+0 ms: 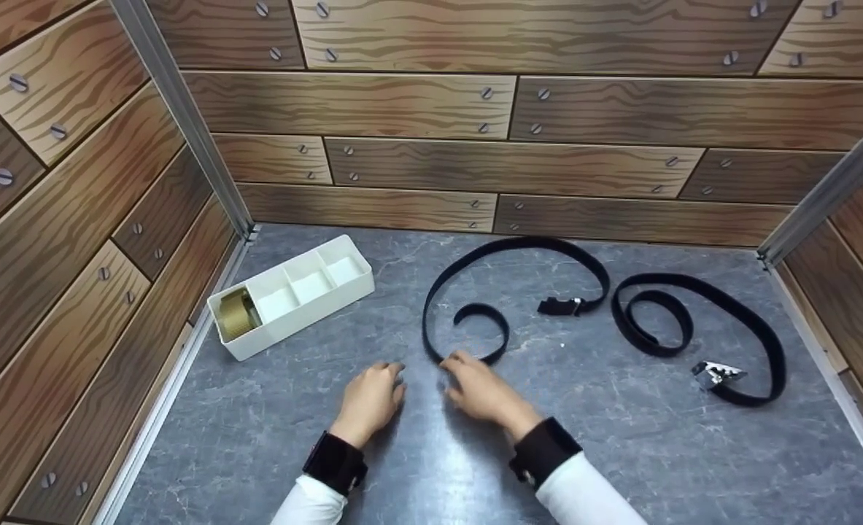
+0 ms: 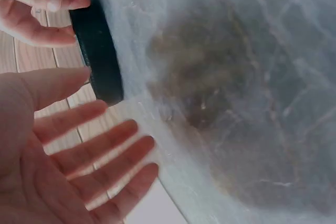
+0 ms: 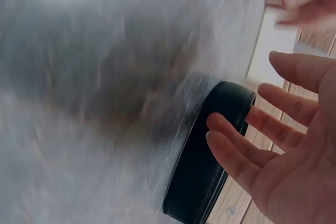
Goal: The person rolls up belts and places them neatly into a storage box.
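A black belt point(image 1: 438, 292) lies on edge in a loose curve, its free end curled inward and its dark buckle point(image 1: 561, 306) toward the right. My right hand point(image 1: 486, 390) is at the near bend of this belt, fingers spread; in the right wrist view two fingertips overlap the belt point(image 3: 202, 156), and firm contact cannot be made out. To the left, my left hand point(image 1: 369, 401) hovers low over the floor with relaxed fingers and nothing in them. The left wrist view has its fingers spread beside the belt point(image 2: 100, 51).
A second black belt point(image 1: 756, 328) with a shiny silver buckle point(image 1: 717, 375) lies coiled on the right. At the left stands a white divided box point(image 1: 314, 310), a gold-brown roll point(image 1: 235, 315) in its nearest compartment. Wood-patterned walls point(image 1: 416, 160) enclose the grey marbled surface point(image 1: 219, 437).
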The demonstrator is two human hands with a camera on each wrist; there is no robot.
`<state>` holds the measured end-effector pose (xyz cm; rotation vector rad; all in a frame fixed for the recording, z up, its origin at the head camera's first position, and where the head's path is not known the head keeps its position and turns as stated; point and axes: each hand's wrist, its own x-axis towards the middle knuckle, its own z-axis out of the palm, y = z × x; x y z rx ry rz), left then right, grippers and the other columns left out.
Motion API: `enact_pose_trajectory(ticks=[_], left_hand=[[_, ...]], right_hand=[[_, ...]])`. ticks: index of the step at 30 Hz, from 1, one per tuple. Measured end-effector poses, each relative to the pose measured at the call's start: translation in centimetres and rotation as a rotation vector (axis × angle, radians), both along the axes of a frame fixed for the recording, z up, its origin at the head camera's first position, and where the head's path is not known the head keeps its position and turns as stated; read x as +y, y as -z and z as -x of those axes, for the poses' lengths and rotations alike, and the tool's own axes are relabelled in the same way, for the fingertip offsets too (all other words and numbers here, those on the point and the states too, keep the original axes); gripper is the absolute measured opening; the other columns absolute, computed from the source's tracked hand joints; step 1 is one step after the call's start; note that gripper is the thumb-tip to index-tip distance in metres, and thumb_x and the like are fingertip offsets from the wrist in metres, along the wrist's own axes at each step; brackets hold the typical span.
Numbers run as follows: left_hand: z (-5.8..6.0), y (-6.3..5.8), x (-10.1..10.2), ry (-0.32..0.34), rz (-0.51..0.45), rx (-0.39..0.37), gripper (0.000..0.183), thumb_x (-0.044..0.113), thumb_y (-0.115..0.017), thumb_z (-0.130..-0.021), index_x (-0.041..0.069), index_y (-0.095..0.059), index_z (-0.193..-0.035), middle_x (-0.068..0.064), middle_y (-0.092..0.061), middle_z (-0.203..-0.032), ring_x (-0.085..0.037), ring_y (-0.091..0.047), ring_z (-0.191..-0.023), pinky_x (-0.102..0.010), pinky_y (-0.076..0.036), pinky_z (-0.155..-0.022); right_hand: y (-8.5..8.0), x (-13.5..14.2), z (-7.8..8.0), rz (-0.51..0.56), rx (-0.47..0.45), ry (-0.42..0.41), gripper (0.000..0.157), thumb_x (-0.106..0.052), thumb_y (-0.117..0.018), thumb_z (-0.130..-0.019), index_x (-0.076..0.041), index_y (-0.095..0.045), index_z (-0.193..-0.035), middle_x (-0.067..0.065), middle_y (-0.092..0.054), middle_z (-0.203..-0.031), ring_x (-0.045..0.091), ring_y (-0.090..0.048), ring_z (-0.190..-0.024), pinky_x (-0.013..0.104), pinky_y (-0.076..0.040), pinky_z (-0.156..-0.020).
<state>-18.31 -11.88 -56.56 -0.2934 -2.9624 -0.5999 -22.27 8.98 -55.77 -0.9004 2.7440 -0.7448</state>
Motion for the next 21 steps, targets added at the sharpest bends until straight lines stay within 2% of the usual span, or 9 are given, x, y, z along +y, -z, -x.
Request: enact_pose_trajectory(ticks=[5, 8, 10, 13, 15, 18, 21], left_hand=[[0.8, 0.2, -0.1, 0.13, -0.011, 0.061, 0.032, 0.014, -0.069, -0.091, 0.007, -0.068, -0.122, -0.017, -0.059, -0.127, -0.036, -0.057, -0.115, -0.052, -0.048, -0.09], [0.9, 0.5, -0.3, 0.215, -0.018, 0.06, 0.026, 0.016, -0.07, -0.09, 0.009, -0.071, -0.115, -0.018, -0.054, -0.135, -0.038, -0.05, -0.125, -0.057, -0.044, -0.095], [0.9, 0.6, -0.6, 0.269, -0.023, 0.066, 0.02, 0.018, -0.073, -0.088, 0.01, -0.075, -0.105, -0.016, -0.058, -0.13, -0.035, -0.053, -0.122, -0.056, -0.044, -0.094], [0.7, 0.9, -1.0, 0.331, -0.021, 0.094, 0.011, 0.019, -0.076, -0.083, 0.013, -0.077, -0.092, -0.007, -0.067, -0.109, -0.027, -0.061, -0.107, -0.048, -0.049, -0.087], [0.5, 1.0, -1.3, 0.352, -0.02, 0.105, 0.008, 0.019, -0.078, -0.08, 0.014, -0.077, -0.087, -0.002, -0.068, -0.096, -0.022, -0.062, -0.095, -0.043, -0.05, -0.079], [0.2, 1.0, -2.0, 0.367, -0.045, 0.097, 0.009, 0.018, -0.08, -0.078, 0.013, -0.077, -0.085, 0.0, -0.067, -0.09, -0.02, -0.061, -0.09, -0.041, -0.05, -0.078], [-0.2, 0.9, -2.8, 0.358, -0.093, 0.069, 0.011, 0.019, -0.081, -0.077, 0.01, -0.077, -0.083, -0.004, -0.067, -0.093, -0.023, -0.062, -0.091, -0.041, -0.05, -0.082]], right_hand=[[0.3, -1.2, -2.1, 0.014, 0.019, -0.089, 0.034, -0.013, -0.068, -0.09, -0.003, -0.063, -0.122, 0.01, -0.055, -0.125, 0.029, -0.059, -0.11, 0.043, -0.047, -0.096], [0.3, -1.6, -3.1, 0.014, 0.016, -0.157, 0.031, -0.014, -0.068, -0.091, -0.003, -0.065, -0.119, 0.011, -0.056, -0.129, 0.029, -0.058, -0.114, 0.041, -0.045, -0.098], [0.1, -1.7, -3.6, 0.024, -0.012, -0.197, 0.028, -0.014, -0.067, -0.092, -0.003, -0.066, -0.117, 0.01, -0.056, -0.13, 0.026, -0.057, -0.116, 0.037, -0.044, -0.1], [-0.2, -1.4, -3.9, 0.035, -0.066, -0.242, 0.026, -0.015, -0.067, -0.092, -0.003, -0.067, -0.116, 0.008, -0.056, -0.132, 0.022, -0.055, -0.119, 0.034, -0.042, -0.102], [-0.4, -0.9, -3.8, 0.05, -0.097, -0.256, 0.027, -0.014, -0.066, -0.093, -0.004, -0.067, -0.117, 0.01, -0.054, -0.134, 0.023, -0.054, -0.122, 0.036, -0.041, -0.103], [-0.5, 0.1, -3.5, 0.079, -0.092, -0.214, 0.028, -0.013, -0.065, -0.092, -0.005, -0.066, -0.119, 0.014, -0.051, -0.138, 0.028, -0.056, -0.119, 0.041, -0.043, -0.101], [0.0, 1.1, -2.8, 0.117, -0.01, -0.086, 0.031, -0.011, -0.066, -0.092, -0.004, -0.063, -0.121, 0.018, -0.049, -0.137, 0.028, -0.062, -0.105, 0.043, -0.05, -0.09]])
